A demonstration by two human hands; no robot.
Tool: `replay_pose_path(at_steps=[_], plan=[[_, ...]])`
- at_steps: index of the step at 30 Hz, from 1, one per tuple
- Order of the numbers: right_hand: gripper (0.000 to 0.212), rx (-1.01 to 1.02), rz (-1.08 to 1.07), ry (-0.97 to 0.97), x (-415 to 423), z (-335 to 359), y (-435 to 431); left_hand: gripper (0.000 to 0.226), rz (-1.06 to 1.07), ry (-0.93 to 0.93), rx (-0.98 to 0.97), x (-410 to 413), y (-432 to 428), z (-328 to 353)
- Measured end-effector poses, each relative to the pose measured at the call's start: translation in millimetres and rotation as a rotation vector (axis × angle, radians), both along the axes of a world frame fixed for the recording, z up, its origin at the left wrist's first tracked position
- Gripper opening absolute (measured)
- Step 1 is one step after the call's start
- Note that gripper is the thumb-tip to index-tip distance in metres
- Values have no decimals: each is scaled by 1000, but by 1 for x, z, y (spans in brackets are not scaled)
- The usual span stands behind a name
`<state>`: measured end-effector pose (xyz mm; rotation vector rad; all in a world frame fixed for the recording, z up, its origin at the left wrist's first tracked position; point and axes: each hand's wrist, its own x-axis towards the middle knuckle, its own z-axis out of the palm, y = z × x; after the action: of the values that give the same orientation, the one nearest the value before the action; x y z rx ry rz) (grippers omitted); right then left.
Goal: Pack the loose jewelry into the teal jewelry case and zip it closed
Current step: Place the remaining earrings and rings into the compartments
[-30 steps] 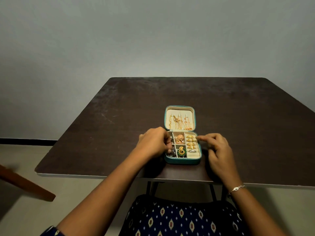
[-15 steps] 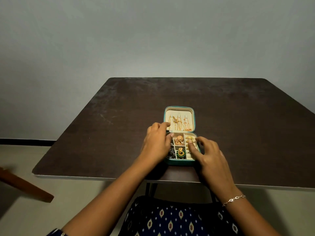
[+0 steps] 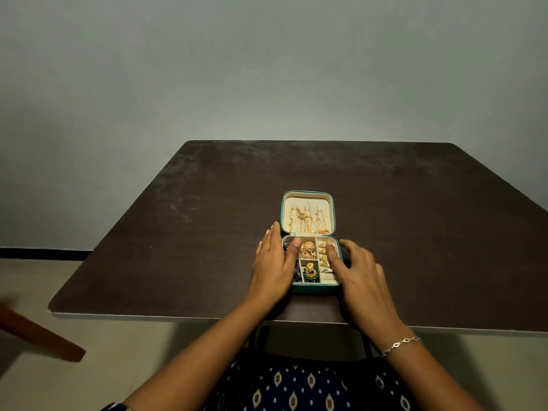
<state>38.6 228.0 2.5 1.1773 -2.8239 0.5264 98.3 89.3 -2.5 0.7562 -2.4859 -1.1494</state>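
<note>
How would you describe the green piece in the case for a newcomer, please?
On the dark table lies an open teal case. In its near half, the front middle compartment holds the piece. It alone has green beads round a gold centre; neighbours are gold or dark.

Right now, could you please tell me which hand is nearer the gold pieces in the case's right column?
Right. The right hand rests at the right edge of the teal case, one finger against the gold pieces; the left hand covers its left column.
</note>
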Motion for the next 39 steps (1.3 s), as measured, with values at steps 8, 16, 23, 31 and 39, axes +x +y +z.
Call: replay_pose_path(at_steps=[8, 16, 23, 31, 39], plan=[[69, 187, 31, 35, -4, 2, -2, 65, 3, -34, -5, -2, -2, -5], [75, -119, 65, -123, -10, -2, 0, 68, 9, 47, 112, -5, -5, -5], [48, -740, -55, -770, -28, 6, -17, 60, 60, 275, 360, -16, -1, 4], [25, -889, -43, -941, -30, 10, -22, 50, 54, 392, 537, -31, 13, 2], [31, -1018, -133, -905, -73, 26, -4, 55, 8, 399, 610, -77, 33, 18]])
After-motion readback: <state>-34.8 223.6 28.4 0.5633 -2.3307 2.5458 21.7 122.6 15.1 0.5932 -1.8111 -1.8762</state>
